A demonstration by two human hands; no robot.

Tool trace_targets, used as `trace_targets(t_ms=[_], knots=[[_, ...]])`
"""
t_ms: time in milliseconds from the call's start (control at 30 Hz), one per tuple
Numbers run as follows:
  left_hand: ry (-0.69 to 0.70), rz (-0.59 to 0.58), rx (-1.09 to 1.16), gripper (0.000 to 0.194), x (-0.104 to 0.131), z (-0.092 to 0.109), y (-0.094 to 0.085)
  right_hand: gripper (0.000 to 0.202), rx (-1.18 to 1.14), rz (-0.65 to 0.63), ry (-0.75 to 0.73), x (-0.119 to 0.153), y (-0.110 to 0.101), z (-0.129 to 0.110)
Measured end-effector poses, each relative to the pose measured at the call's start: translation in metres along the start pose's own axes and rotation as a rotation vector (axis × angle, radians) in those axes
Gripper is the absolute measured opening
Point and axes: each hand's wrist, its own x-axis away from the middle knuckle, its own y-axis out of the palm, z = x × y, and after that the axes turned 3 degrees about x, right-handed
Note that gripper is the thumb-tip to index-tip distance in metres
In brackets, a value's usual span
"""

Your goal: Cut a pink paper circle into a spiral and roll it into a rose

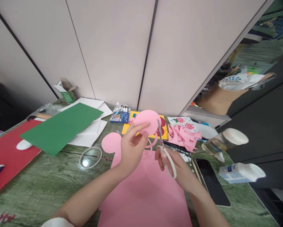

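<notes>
My left hand point(133, 145) pinches a pink paper circle point(148, 119) by its lower edge, thumb in front and fingers behind or along it. Through the white handles of a pair of scissors point(164, 149) go the fingers of my right hand point(174, 164). The blades point up and meet the circle's right edge. A thin curled strip of pink paper point(153, 142) hangs below the circle. Under both hands lies a large pink sheet point(143, 195), and another pink circle point(111, 142) rests at its upper left corner.
Pink paper scraps point(182, 135) lie at the right, near a phone point(212, 181), a clear bottle point(213, 145) and a white bottle point(242, 172). To the left are a green sheet point(63, 127), a red board point(11, 157) and a tape ring point(90, 157). A marker box point(119, 115) stands behind.
</notes>
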Motion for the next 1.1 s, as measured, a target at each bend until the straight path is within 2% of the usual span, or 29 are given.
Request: trace_targets(t_ms=[500,767,1100], knots=[[-0.01,0.039,0.013,0.023,-0.0014,0.0005,0.0023,0.037,0.024,-0.014,0.011,-0.0002,0.0004,0.0009],[-0.001,-0.016,0.018,0.026,-0.0013,0.0012,0.0014,0.036,0.005,0.013,-0.02,0.0011,-0.0005,0.0011],[0.002,-0.025,0.025,0.026,-0.0018,0.0006,-0.0002,0.036,0.012,0.009,-0.01,0.0015,-0.0008,0.0029]])
